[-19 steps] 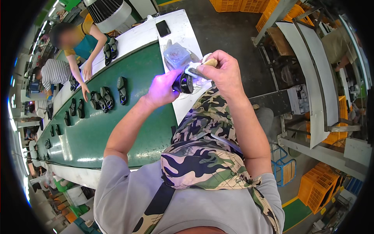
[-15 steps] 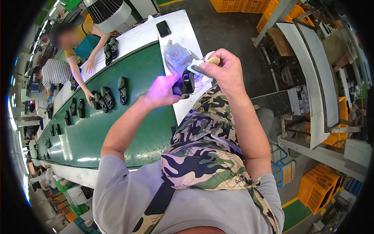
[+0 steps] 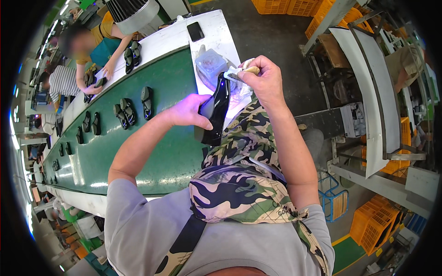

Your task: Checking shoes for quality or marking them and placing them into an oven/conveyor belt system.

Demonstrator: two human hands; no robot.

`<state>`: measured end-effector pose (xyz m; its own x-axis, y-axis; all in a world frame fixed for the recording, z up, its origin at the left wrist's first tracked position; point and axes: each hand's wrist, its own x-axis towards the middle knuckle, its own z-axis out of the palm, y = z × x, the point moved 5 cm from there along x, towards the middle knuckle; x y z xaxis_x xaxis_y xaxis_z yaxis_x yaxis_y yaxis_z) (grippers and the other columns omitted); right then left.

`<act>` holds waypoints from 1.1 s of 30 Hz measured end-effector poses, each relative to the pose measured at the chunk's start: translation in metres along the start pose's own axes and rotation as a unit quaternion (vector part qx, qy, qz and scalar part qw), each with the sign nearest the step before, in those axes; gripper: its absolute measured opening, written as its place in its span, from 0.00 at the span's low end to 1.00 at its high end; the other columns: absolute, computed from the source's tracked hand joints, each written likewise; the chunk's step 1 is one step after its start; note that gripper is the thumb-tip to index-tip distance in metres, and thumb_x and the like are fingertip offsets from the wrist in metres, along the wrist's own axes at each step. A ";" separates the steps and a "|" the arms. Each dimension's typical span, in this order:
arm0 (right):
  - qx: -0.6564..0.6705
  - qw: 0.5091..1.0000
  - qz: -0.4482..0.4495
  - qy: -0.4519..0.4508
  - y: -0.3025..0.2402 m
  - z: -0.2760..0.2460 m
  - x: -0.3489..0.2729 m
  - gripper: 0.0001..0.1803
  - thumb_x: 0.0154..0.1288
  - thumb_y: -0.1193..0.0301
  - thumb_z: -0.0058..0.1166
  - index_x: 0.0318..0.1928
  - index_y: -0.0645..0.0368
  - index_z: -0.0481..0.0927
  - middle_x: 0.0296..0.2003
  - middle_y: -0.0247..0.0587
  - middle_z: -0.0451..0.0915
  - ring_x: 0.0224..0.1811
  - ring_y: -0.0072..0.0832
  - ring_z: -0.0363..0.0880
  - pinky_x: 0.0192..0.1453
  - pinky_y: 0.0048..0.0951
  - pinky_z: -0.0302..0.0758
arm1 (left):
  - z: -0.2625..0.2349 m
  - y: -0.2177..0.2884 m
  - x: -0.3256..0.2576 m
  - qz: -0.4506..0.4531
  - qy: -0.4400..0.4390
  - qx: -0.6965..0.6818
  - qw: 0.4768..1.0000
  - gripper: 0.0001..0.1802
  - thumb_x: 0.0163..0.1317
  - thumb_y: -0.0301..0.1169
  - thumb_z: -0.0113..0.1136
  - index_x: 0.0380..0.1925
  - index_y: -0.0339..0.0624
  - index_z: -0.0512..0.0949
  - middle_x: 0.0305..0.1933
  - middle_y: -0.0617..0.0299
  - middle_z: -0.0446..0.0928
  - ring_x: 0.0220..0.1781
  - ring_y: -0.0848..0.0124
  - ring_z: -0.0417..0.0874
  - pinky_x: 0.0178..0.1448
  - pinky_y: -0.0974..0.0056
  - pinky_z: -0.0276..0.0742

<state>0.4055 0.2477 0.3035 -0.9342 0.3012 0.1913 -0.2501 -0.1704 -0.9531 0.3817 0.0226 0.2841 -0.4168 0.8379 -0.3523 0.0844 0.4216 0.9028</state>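
I have a white-edged counter (image 3: 221,39) on my feed, with a long green surface (image 3: 170,161) inside it. Dark shoes (image 3: 124,113) lie spread along the green, and a dark pair (image 3: 132,56) rests on the far white edge. At the white end, I see a black phone (image 3: 195,31) and a bluish tub (image 3: 209,63).

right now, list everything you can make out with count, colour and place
held shoe: one, glossy black, centre
cloth: one, whitish, at the shoe's tip
small piece: one, beige, beside the cloth
tub: one, clear bluish, on white table
phone: one, black, table's far end
belt: one, green, left
other shoes: about a dozen, dark, on the belt
shoe pair: one, dark, white ledge
crates: several, orange, right side
stool: one, blue-framed, lower right
rack: one, grey, right
co-workers: at least three, yellow, striped, tan tops, left and right
apron: one, camouflage, wearer's front
left hand: one, bare, on held shoe
right hand: one, bare, pinching cloth
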 end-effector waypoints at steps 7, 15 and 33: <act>-0.029 0.999 0.014 -0.028 0.007 0.005 -0.010 0.09 0.53 0.80 0.65 0.27 0.61 0.75 0.31 0.35 0.83 0.32 0.15 0.75 0.36 0.20 0.74 | 0.005 -0.002 -0.001 -0.023 0.000 -0.187 0.982 0.34 0.42 0.31 0.77 0.53 0.33 0.77 0.45 0.64 0.82 0.45 0.73 0.81 0.57 0.67 0.76; -0.015 0.996 0.062 -0.060 0.018 0.010 -0.023 0.09 0.54 0.82 0.64 0.28 0.60 0.75 0.36 0.40 0.83 0.39 0.20 0.78 0.46 0.24 0.76 | 0.006 -0.020 0.002 -0.054 0.013 -0.310 0.949 0.32 0.45 0.31 0.74 0.53 0.33 0.77 0.46 0.59 0.84 0.46 0.70 0.84 0.58 0.65 0.77; 0.006 0.983 0.141 -0.121 0.030 0.004 -0.049 0.11 0.52 0.83 0.64 0.30 0.59 0.74 0.37 0.40 0.82 0.41 0.23 0.79 0.45 0.26 0.76 | 0.002 -0.032 0.005 -0.071 0.107 -0.414 0.901 0.23 0.55 0.28 0.68 0.52 0.36 0.77 0.45 0.60 0.83 0.47 0.67 0.85 0.60 0.57 0.80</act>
<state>0.4423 0.2246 0.2663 -0.9996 0.0087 -0.0273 0.0246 -0.2272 -0.9735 0.3783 0.0139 0.2531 -0.5423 0.6724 -0.5038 -0.6514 0.0422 0.7575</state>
